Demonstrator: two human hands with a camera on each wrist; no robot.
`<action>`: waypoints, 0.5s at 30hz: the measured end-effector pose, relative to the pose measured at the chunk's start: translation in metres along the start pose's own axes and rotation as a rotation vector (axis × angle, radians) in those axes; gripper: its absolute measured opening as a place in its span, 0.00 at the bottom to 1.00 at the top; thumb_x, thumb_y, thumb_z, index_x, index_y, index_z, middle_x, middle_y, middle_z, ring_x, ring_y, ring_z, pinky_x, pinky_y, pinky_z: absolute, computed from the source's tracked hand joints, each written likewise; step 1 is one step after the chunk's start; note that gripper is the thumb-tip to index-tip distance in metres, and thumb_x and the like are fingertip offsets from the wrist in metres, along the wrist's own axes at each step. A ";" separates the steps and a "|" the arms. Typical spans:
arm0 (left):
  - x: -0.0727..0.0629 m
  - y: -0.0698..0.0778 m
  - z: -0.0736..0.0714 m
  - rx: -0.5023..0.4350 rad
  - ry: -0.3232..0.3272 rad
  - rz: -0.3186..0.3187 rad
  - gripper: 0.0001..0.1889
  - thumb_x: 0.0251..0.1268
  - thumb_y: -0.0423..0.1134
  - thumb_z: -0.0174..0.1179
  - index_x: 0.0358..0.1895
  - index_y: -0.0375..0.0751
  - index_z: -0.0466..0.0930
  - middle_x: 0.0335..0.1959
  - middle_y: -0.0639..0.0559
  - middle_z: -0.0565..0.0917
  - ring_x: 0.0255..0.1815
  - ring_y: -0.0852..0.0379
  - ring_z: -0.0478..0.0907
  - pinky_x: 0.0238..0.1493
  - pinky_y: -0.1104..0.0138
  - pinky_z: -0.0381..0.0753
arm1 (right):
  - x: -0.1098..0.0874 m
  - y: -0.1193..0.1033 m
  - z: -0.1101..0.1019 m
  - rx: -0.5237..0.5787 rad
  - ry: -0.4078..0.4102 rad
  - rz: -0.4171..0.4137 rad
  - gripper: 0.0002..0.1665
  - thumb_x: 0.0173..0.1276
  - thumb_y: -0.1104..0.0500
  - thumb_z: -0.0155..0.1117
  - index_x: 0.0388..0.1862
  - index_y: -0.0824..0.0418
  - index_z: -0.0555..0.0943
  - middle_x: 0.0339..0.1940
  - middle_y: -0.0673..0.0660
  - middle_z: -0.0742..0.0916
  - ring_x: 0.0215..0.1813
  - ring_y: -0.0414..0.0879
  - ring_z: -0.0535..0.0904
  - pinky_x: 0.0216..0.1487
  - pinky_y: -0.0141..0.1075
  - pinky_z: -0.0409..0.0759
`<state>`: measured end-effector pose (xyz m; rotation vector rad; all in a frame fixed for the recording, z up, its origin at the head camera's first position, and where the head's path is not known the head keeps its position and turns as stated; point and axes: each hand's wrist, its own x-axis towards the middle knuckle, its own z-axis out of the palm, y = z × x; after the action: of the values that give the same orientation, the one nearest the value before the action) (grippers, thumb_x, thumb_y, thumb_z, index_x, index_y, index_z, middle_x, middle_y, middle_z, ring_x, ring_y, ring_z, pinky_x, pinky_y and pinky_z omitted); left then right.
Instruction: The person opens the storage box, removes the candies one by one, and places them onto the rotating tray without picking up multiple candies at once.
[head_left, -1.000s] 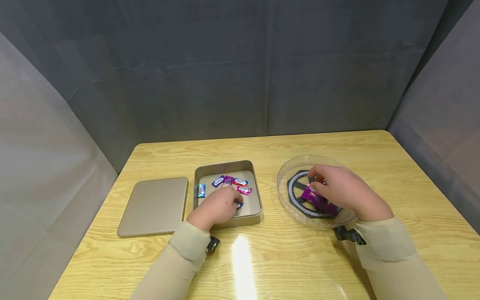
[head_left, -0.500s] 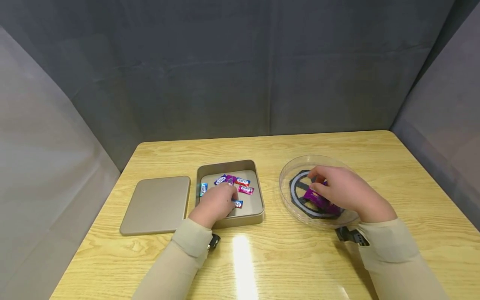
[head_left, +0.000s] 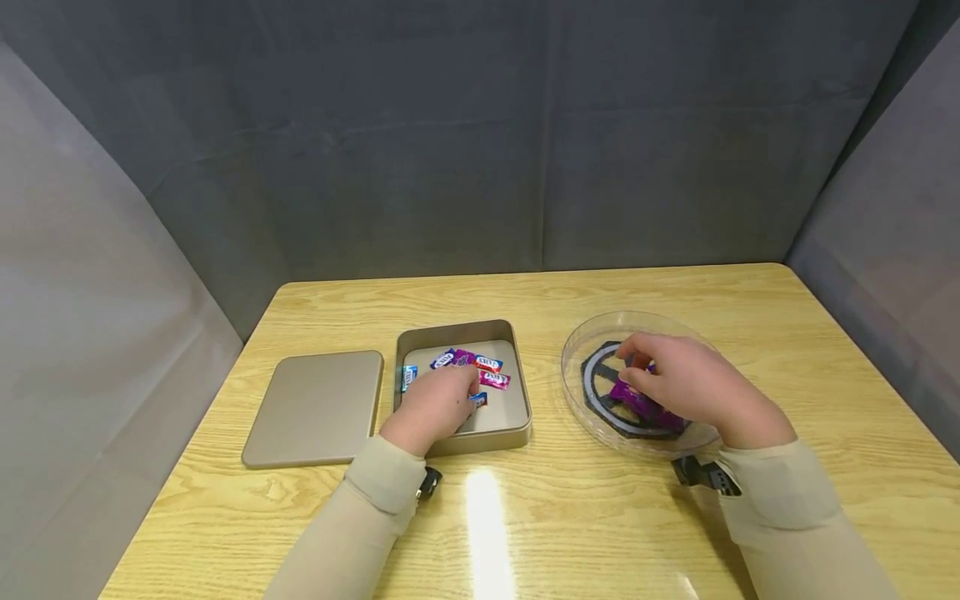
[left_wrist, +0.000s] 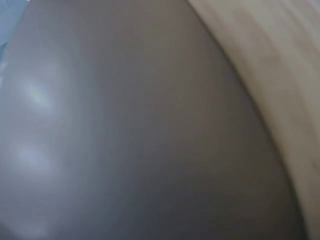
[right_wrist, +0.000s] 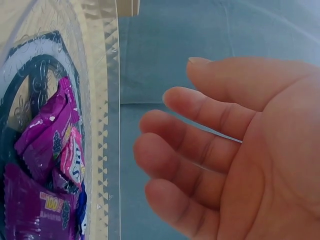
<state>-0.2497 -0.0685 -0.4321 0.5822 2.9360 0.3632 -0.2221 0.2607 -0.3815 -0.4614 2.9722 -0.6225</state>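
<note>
In the head view my left hand (head_left: pixel 437 402) is inside a gold-coloured square tin (head_left: pixel 465 443). Its fingertips are at a small blue-and-red wrapped candy (head_left: pixel 480 400); whether they pinch it is hidden. Several candies lie farther back in the tin, among them a pink candy (head_left: pixel 495 380) and a light-blue candy (head_left: pixel 408 377). My right hand (head_left: pixel 686 379) hovers at a clear round bowl (head_left: pixel 573 408), loosely curled. The right wrist view shows that right hand (right_wrist: pixel 225 150) holding nothing, apart from the purple candy packets (right_wrist: pixel 47 135) in the bowl.
The tin's matching lid (head_left: pixel 315 408) lies flat to the left of the tin. Both containers stand on a wood-grain table (head_left: pixel 570 533). A dark grey curtain (head_left: pixel 420 150) closes off the back. In the left wrist view the tin's wall (left_wrist: pixel 145 120) fills most of the picture.
My left hand has drawn back a little, and the blue-and-red candy by its fingertips has shifted slightly away from me. My right hand has stayed over the bowl. The view has shifted slightly.
</note>
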 end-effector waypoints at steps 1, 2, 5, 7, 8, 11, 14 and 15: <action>0.000 0.001 0.000 0.007 0.006 0.005 0.03 0.69 0.40 0.66 0.40 0.48 0.82 0.36 0.58 0.85 0.35 0.57 0.79 0.36 0.59 0.78 | -0.001 -0.001 0.000 0.001 0.003 -0.001 0.17 0.72 0.53 0.65 0.57 0.57 0.82 0.45 0.54 0.87 0.39 0.46 0.80 0.44 0.49 0.82; -0.001 0.002 -0.001 0.012 0.015 0.015 0.03 0.70 0.40 0.65 0.43 0.49 0.84 0.39 0.58 0.85 0.37 0.58 0.80 0.38 0.58 0.79 | -0.001 -0.002 0.000 0.001 0.006 -0.006 0.17 0.72 0.53 0.65 0.57 0.57 0.82 0.44 0.54 0.87 0.39 0.46 0.80 0.43 0.49 0.81; -0.004 0.006 -0.005 0.022 0.042 0.072 0.05 0.70 0.40 0.64 0.46 0.52 0.84 0.41 0.60 0.86 0.39 0.60 0.80 0.40 0.59 0.80 | -0.004 -0.008 0.000 -0.002 0.015 -0.028 0.18 0.72 0.53 0.66 0.56 0.57 0.82 0.43 0.52 0.87 0.38 0.46 0.80 0.43 0.49 0.81; -0.006 0.010 -0.009 0.005 0.056 0.113 0.03 0.70 0.40 0.64 0.43 0.53 0.83 0.38 0.62 0.84 0.37 0.60 0.79 0.39 0.60 0.79 | -0.006 -0.012 -0.001 -0.004 0.022 -0.041 0.17 0.71 0.52 0.67 0.56 0.56 0.83 0.41 0.51 0.87 0.38 0.45 0.80 0.42 0.48 0.81; -0.008 0.012 -0.012 -0.009 0.063 0.135 0.03 0.70 0.40 0.64 0.41 0.54 0.82 0.35 0.62 0.83 0.36 0.60 0.78 0.37 0.61 0.78 | -0.007 -0.014 -0.002 -0.007 0.028 -0.052 0.17 0.71 0.52 0.67 0.56 0.56 0.83 0.41 0.50 0.86 0.37 0.44 0.80 0.42 0.48 0.80; -0.014 0.019 -0.020 -0.062 0.089 0.184 0.05 0.70 0.41 0.64 0.38 0.55 0.77 0.32 0.64 0.79 0.32 0.60 0.75 0.32 0.63 0.75 | -0.009 -0.021 -0.004 -0.011 0.053 -0.094 0.16 0.71 0.52 0.67 0.55 0.53 0.83 0.39 0.48 0.85 0.36 0.42 0.79 0.42 0.46 0.80; -0.021 0.026 -0.028 -0.109 0.123 0.221 0.05 0.71 0.42 0.63 0.39 0.57 0.76 0.32 0.66 0.78 0.32 0.62 0.75 0.32 0.65 0.75 | -0.011 -0.028 -0.006 -0.014 0.081 -0.157 0.16 0.71 0.53 0.68 0.56 0.52 0.82 0.37 0.45 0.84 0.36 0.41 0.78 0.42 0.45 0.78; -0.023 0.029 -0.030 -0.126 0.135 0.235 0.04 0.71 0.42 0.63 0.40 0.57 0.76 0.33 0.66 0.78 0.32 0.63 0.75 0.32 0.66 0.75 | -0.012 -0.031 -0.007 -0.014 0.090 -0.177 0.17 0.71 0.53 0.68 0.57 0.52 0.81 0.37 0.45 0.84 0.36 0.40 0.77 0.42 0.44 0.78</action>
<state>-0.2234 -0.0580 -0.3941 0.9204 2.9467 0.6316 -0.2027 0.2397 -0.3628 -0.7222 3.0441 -0.6543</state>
